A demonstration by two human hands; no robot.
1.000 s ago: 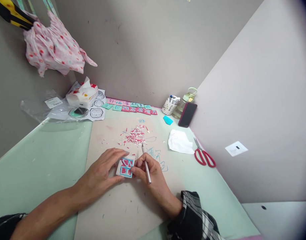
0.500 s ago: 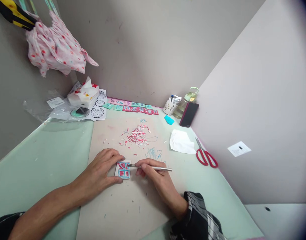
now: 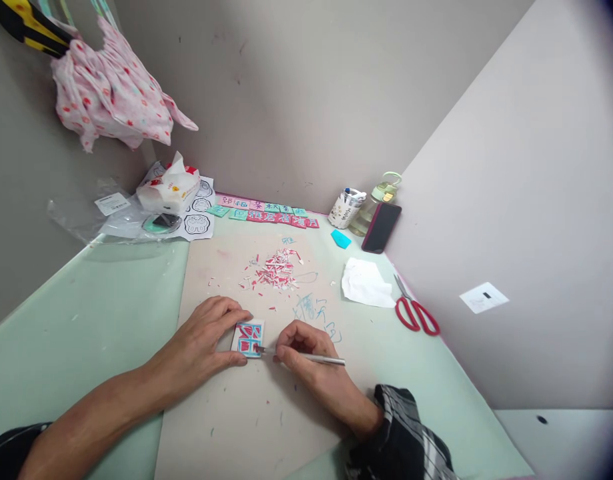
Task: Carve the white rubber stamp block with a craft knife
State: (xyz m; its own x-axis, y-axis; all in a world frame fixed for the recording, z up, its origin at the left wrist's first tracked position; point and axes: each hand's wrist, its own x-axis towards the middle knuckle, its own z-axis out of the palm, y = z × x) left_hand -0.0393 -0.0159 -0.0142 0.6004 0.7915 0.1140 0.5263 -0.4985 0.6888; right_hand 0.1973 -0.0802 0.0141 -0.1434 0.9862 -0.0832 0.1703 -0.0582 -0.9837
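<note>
A small square tile point(image 3: 249, 339) with red and blue marks lies on the beige board point(image 3: 226, 427). My left hand point(image 3: 213, 337) grips it from the left, thumb at its lower edge and fingers at its upper edge. In my right hand point(image 3: 306, 350) is a slim silver carving knife point(image 3: 321, 359), pinched between thumb and fingers. Its tip meets the lower right part of the tile. Beyond the tile, a pile of red and white shavings point(image 3: 279, 269) rests on the board.
Rows of pink and green character tiles point(image 3: 271, 217) line the back. At the right are red-handled scissors point(image 3: 417, 315), white paper point(image 3: 367, 283), a phone point(image 3: 381, 228), a pen cup point(image 3: 346, 208) and a bottle point(image 3: 369, 212). A tissue pack point(image 3: 169, 190) sits back left.
My right hand has moved slightly down, and the knife tip has gone from the tile's upper right part to its lower right part. My left hand keeps its hold.
</note>
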